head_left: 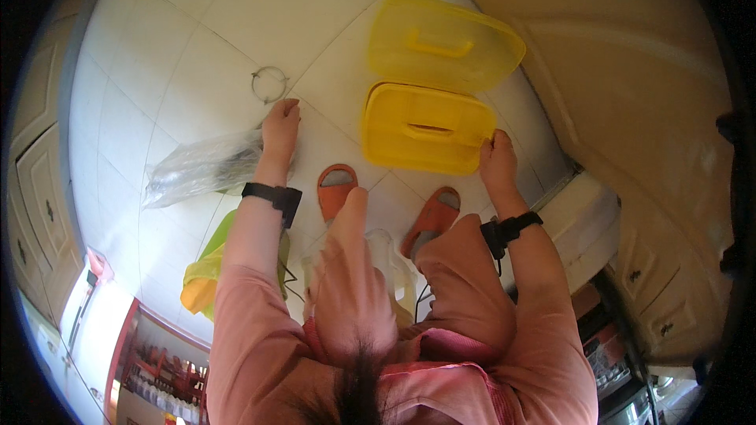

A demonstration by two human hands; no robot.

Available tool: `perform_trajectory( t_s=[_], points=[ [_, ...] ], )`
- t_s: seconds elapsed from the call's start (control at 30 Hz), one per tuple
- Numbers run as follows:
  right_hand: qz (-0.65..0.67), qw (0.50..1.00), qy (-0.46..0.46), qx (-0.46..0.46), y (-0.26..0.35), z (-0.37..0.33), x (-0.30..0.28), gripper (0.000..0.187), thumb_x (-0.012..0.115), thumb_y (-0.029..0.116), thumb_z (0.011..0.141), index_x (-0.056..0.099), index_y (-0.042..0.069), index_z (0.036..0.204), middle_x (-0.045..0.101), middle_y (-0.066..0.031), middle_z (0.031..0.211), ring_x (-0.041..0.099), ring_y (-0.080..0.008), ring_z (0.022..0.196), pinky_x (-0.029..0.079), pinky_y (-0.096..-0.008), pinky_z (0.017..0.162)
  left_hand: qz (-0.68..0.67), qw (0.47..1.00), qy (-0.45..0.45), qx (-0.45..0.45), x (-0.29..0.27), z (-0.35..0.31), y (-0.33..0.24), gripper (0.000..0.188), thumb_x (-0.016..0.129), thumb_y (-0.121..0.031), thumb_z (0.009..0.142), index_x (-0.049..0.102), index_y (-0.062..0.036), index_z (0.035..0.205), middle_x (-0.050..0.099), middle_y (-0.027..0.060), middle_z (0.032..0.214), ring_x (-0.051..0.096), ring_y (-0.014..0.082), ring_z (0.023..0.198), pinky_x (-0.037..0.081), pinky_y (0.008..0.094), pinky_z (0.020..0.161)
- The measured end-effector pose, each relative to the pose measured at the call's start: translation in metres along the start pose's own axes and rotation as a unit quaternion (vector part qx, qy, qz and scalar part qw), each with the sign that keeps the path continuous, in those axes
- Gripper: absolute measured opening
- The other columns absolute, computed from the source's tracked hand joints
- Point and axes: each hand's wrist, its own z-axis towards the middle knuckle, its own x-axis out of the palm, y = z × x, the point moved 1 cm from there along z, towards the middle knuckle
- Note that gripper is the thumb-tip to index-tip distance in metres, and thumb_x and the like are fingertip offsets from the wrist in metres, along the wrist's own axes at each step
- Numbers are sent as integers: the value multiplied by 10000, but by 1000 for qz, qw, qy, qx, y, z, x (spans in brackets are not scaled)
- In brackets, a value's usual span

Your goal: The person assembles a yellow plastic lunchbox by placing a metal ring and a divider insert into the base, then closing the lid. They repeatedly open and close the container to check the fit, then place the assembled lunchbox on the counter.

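My right hand (498,159) is closed at the near right corner of a yellow plastic box (386,149), its fingertips on the rim. Beyond the box, touching its far edge, lies a translucent yellow lid (492,47) with a moulded handle. My left hand (281,122) is held above the floor with its fingers curled together; whether anything sits between them is hidden. Below and beside that hand is a clear plastic bag (197,169) with something dark inside. Just past the left fingertips, a thin wire ring (256,88) rests on the tiles.
Orange slippers (335,189) are on my feet, between the hands. A green and yellow bag (206,279) stands by my left arm. Beige cabinets (622,55) line the right side, with more cabinet doors (43,189) at the left. White tiles (244,8) cover the floor.
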Motion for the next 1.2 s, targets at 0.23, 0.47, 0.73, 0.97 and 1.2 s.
perform_trajectory(
  t_s=[0.23,0.47,0.73,0.97,1.2],
  points=[
    [-7,1000,-8,-20,-16,-10,9,282,541,130,922,511,-23,1158,584,-235,1076,588,-394,978,489,-435,832,165,979,-72,96,5,30,-2,328,581,-138,876,617,-6,1173,639,179,1076,639,302,908,508,381,823],
    [29,998,49,29,-11,-6,17,395,557,165,950,450,-37,1272,510,-238,1174,576,-336,984,492,-401,847,246,955,-163,33,10,38,-2,337,626,-132,825,601,-32,1146,517,238,1132,561,389,1023,485,404,882],
    [38,997,61,41,-10,-29,8,379,536,149,966,435,-12,1293,468,-210,1220,565,-256,937,499,-373,821,401,895,-170,98,0,46,-4,164,639,-177,829,671,-38,911,582,145,1052,585,352,921,486,424,809],
    [134,983,91,-84,62,-48,-28,282,539,132,963,518,-5,1209,534,-152,1153,583,-232,960,501,-330,823,-346,936,40,-49,-47,-38,-34,163,549,-143,963,589,1,1029,652,82,885,611,179,833,486,289,742],
    [467,818,334,-13,182,-52,-21,317,497,191,993,528,27,1263,582,-80,1148,578,-146,965,457,-272,835,-406,899,160,-46,-37,-138,-68,131,550,-123,962,598,-17,1024,658,89,866,628,166,764,502,284,707]
  ],
)
